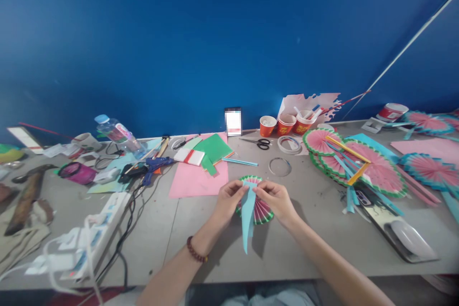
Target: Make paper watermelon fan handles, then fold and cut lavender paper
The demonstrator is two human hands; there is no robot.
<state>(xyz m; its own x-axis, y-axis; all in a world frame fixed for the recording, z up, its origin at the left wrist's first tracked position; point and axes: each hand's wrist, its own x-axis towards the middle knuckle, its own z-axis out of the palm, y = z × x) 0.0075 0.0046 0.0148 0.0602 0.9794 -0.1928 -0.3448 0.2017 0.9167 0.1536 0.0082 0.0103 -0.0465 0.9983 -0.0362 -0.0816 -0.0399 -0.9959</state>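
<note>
A light blue paper strip [247,215] hangs down from between both hands over a round pleated paper fan [262,208], pink with a green edge. My left hand [231,198] pinches the strip's upper left edge between thumb and fingers. At the upper right edge of the same strip, my right hand [273,196] pinches with thumb and forefinger. Most of the fan lies behind the strip and the fingers, so whether the fingers also hold the fan cannot be told. Just beyond the hands lies a thin blue folded strip [240,161].
Pink sheet [182,184] and green paper [215,148] lie ahead left, beside a blue glue gun [154,167]. Scissors [260,143] and red cups [286,125] stand ahead right. Finished-looking pleated fans [376,167] crowd the right. A power strip [103,229] with cables lies left.
</note>
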